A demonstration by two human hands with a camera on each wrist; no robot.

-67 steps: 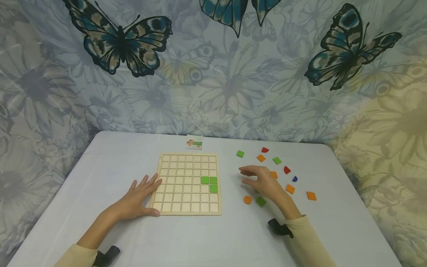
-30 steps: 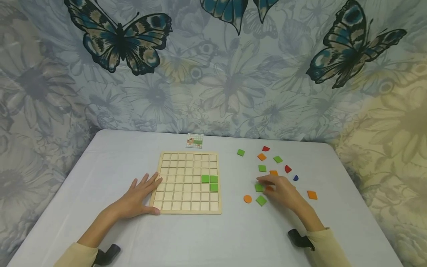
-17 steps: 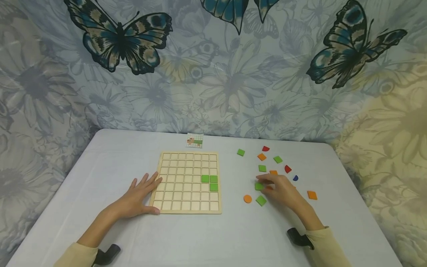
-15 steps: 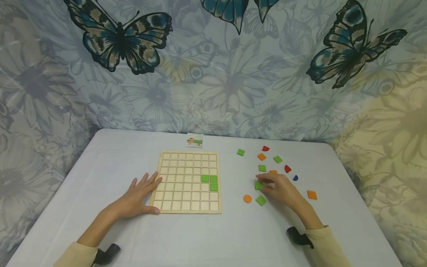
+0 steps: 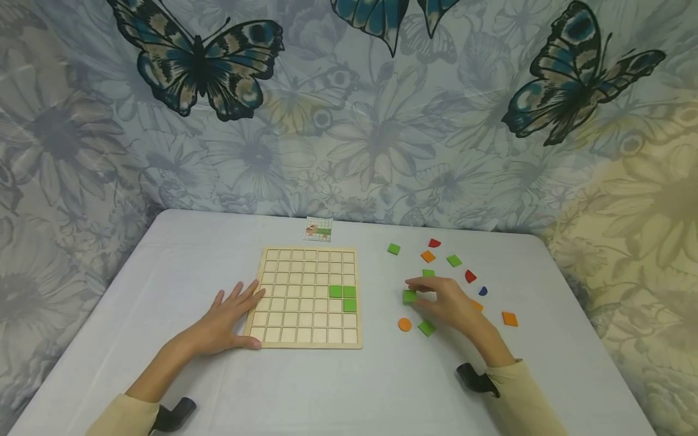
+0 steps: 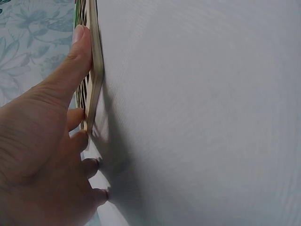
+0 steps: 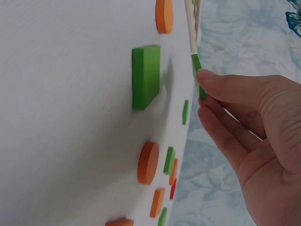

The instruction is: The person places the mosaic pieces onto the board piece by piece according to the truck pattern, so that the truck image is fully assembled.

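My left hand lies spread at the left edge of a wooden grid board, thumb and fingertips resting on its frame. In the left wrist view the thumb presses on the board's rim. Three green square tiles sit together in cells at the board's right side. To the right of the board, my right hand pinches a green square tile between thumb and fingers. The right wrist view shows that held tile raised off the tabletop.
Loose pieces lie right of the board: an orange disc, a green tile, orange tiles, red pieces and a blue half-round. A small pattern card lies behind the board on the white table.
My right hand first moved right into the loose pieces and took hold of a green tile. Since then it has shifted left with it. The left hand has stayed put.
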